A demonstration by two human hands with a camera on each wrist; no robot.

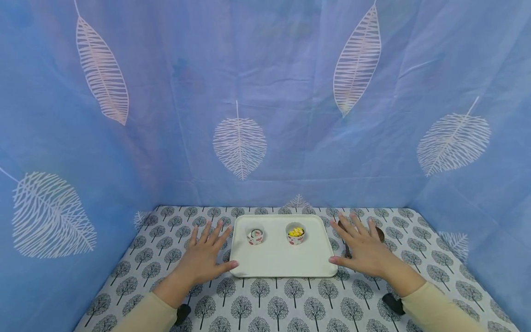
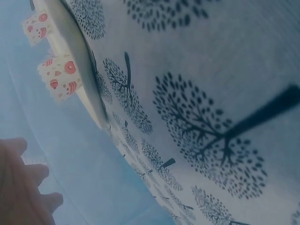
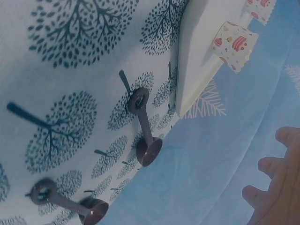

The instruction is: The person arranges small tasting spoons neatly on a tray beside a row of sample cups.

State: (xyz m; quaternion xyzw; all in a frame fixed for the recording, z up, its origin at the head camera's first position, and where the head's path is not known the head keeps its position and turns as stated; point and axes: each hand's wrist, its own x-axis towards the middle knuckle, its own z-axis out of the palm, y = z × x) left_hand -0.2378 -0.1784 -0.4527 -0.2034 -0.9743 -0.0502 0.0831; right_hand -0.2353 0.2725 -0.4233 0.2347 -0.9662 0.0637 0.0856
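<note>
Left hand (image 1: 204,260), right hand (image 1: 367,252): splayed, empty
Between: cream rectangular tray (image 1: 274,263), round printed cups (image 1: 295,240)
Near right: brown round-bowled spoons (image 3: 144,123)

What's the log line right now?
left hand: empty, spread | right hand: empty, spread | cups: on tray | scoops: right of tray

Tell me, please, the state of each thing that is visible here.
Tablecloth: spread flat
Left cup: upright, contents hard to identify
Right cup: upright, holding yellow pieces
Tray: lying flat, carrying both cups
Scoop nearer tray: lying on tablecloth
Scoop farther away: lying on tablecloth
Left hand: fingers spread, holding nothing
Right hand: fingers spread, holding nothing
Blue curtain: hanging
</note>
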